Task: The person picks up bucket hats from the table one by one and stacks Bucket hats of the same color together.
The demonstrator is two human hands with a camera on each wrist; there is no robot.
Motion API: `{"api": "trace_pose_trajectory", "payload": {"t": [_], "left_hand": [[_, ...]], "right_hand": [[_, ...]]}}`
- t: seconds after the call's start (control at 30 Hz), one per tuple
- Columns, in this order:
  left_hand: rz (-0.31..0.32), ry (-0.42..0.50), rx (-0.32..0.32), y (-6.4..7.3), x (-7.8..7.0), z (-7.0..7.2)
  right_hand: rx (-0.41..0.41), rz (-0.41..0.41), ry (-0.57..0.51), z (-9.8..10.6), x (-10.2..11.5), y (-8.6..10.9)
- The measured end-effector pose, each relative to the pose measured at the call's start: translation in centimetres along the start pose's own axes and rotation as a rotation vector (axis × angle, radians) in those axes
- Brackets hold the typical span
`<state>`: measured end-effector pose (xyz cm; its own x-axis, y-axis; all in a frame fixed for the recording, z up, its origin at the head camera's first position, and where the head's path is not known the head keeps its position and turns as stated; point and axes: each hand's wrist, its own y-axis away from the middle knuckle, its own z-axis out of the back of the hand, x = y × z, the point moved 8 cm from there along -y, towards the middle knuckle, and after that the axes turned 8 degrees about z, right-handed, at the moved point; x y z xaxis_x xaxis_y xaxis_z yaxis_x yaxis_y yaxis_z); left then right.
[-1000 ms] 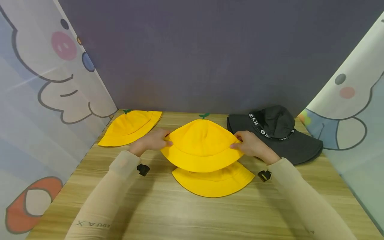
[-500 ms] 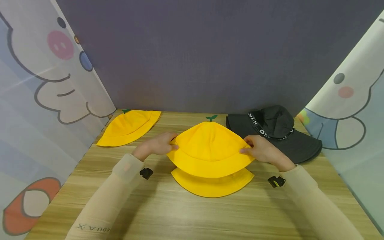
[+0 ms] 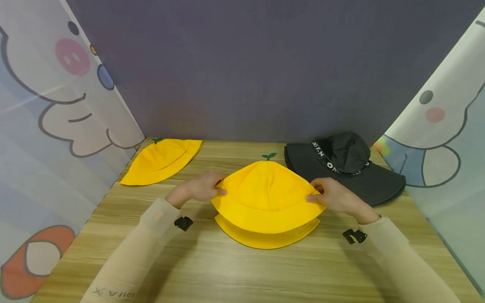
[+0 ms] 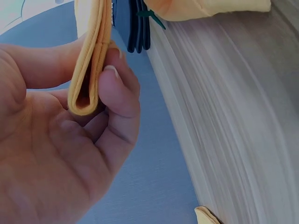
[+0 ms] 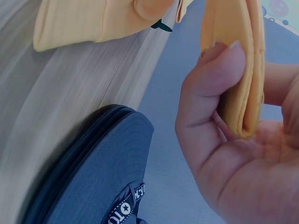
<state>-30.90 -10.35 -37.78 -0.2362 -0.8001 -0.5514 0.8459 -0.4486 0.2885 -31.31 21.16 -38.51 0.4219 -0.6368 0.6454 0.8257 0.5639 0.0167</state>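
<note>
While their fingers curl inward, both hands pinch the upper yellow hat.

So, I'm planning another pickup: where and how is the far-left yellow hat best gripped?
Probably pinch the yellow hat by its brim, thumb on top, the left hand coming from the near right once free: the brim faces that way, while the crown points back left.

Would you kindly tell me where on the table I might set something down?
The table is bare in front of the lower hat, between the sleeves, and behind the left hand, between left hat and held hat. It's crowded mid-table, around the held hat, and at back right, where the black headwear lies beyond the right hand.
</note>
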Motion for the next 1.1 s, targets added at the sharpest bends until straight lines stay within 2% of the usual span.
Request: {"api": "trace_pose_trajectory", "payload": {"t": [0.23, 0.43, 0.73, 0.83, 0.97, 1.1], "left_hand": [[-0.061, 0.014, 0.004, 0.4, 0.1, -0.9], [-0.034, 0.034, 0.037, 0.5, 0.1, -1.8], [0.004, 0.047, 0.047, 0.7, 0.7, -2.9], [-0.002, 0.050, 0.042, 0.7, 0.9, -3.2], [-0.005, 0.048, 0.048, 0.5, 1.1, -3.7], [0.018, 0.051, 0.067, 0.1, 1.4, -4.2]], "right_hand": [[0.031, -0.013, -0.017, -0.7, -0.3, 0.5], [0.039, -0.008, -0.023, -1.4, -0.8, 1.0], [0.037, 0.003, -0.063, -2.6, -1.5, 1.1], [0.042, -0.004, -0.075, -2.9, -1.8, 1.1], [0.039, -0.014, -0.085, -3.0, -2.1, 1.1], [0.047, -0.011, -0.091, -3.4, -2.5, 1.1]]}}
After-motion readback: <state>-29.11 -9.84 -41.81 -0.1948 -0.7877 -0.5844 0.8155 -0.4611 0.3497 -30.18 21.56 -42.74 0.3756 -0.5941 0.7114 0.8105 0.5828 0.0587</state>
